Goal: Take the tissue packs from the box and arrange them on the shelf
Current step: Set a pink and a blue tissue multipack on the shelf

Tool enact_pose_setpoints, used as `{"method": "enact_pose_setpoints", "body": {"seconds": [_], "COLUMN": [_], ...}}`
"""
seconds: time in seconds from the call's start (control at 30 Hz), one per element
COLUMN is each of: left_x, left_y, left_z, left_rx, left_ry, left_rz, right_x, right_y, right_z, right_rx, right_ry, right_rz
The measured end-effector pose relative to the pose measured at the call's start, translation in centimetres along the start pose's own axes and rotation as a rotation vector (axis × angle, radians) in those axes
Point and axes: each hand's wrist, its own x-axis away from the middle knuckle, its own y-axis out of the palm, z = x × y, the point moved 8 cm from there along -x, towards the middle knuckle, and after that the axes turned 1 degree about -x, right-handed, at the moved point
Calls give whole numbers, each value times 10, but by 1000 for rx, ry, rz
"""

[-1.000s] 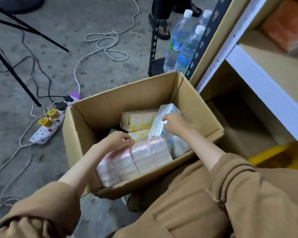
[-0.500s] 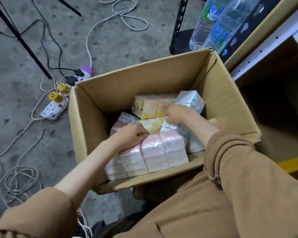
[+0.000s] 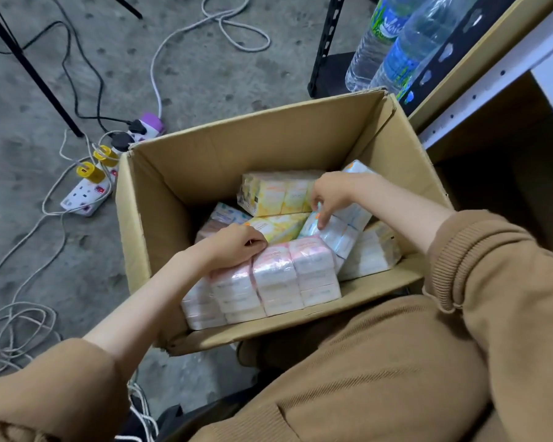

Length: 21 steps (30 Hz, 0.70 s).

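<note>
Both our hands were down in the cardboard box [image 3: 205,161], each clamped on a different bundle. Our left hand [image 3: 237,247] curled its fingers over the far top edge of the pink pack [image 3: 278,279], which stood at the 6 o'clock wall with its long axis running roughly 8 to 2 o'clock. The grip sat on the 8 o'clock half, so we judged the far end would sag on lifting. Our right hand [image 3: 329,196] pinched the blue pack [image 3: 342,231], which leaned across the others with its long axis about 1 to 7 o'clock, fingers closed on its long side edge.

The shelf [image 3: 492,81] lay at 2 to 3 o'clock from the box, so the right hand was the nearer one and its pack would go out first, we thought. Yellow packs [image 3: 275,193] lay at 12 o'clock of the pink one, still in the box.

Print on the wrappers was too small to read. The water bottles [image 3: 396,43] at 1 o'clock carried white lettering on green and blue labels, but we could not read it with any certainty.
</note>
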Motion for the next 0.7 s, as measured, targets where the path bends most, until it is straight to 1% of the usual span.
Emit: {"method": "enact_pose_setpoints", "body": {"seconds": [0.07,0.13,0.23,0.33,0.4,0.47,0.53,0.6,0.7], "left_x": [3,7,14,23,30,34,30,23,13], "left_y": [0,-2,-17,-30,-27,-18,-14,-7,6], "left_z": [-1,0,6,21,32,37,31,24,14], "left_rx": [62,119,125,82,41,30,141,236,238], "left_ry": [-30,-35,17,101,157,179,152,103,-9], "left_rz": [-29,-44,28,129,146,115,77,-2,-159], "right_x": [-8,-17,-23,-18,-12,-10,-10,-10,-10], "right_y": [16,28,26,20,17,21,24,27,28], "right_z": [-4,-8,-11,-15,-18,-21,-22,-16,-14], "right_rx": [13,36,52,127,181,216,205,163,109], "right_ry": [37,65,50,20,11,-37,-84,-52,3], "right_rz": [-107,-167,-149,-102,-74,-56,-30,-43,-96]}}
